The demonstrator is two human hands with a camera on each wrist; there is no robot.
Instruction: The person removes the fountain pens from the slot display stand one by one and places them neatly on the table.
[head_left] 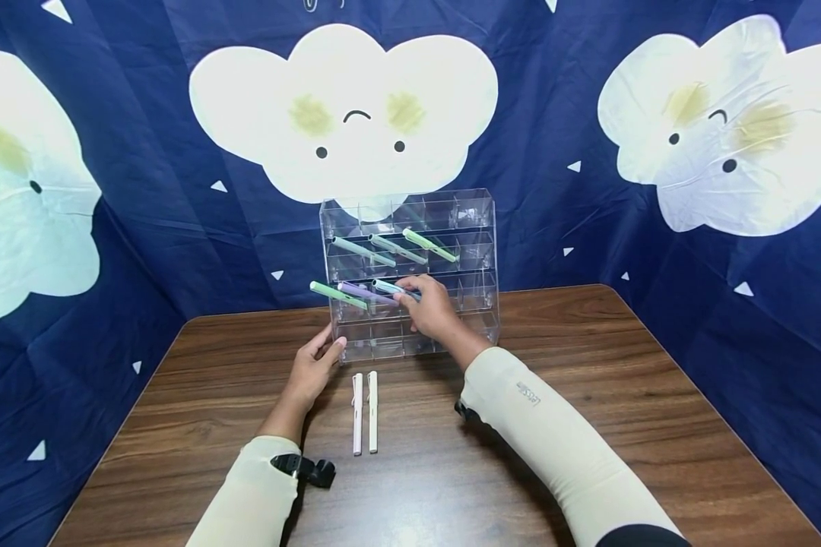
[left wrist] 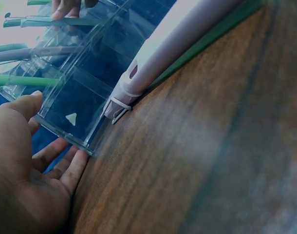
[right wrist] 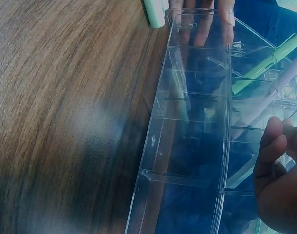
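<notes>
A clear acrylic pen rack (head_left: 383,348) with stepped tiers stands at the back of the table. My right hand (head_left: 438,308) pinches a light blue pen (head_left: 385,286), which slants in a middle tier. Left of that pen, a purple pen (head_left: 362,292) and a green pen (head_left: 335,293) lean in the same tier. My left hand (head_left: 312,371) holds the rack's lower left side, thumb at the front edge and other fingers along the side, as the left wrist view shows. One tier up lean a pale teal pen (head_left: 362,251), a grey-blue pen (head_left: 397,248) and a light green pen (head_left: 429,245).
On the wooden table (head_left: 588,395), a pale pink pen (head_left: 358,414) and a pale green-white pen (head_left: 373,414) lie side by side in front of the rack. A dark blue cloth (head_left: 540,251) with cloud prints hangs behind the table and at its sides.
</notes>
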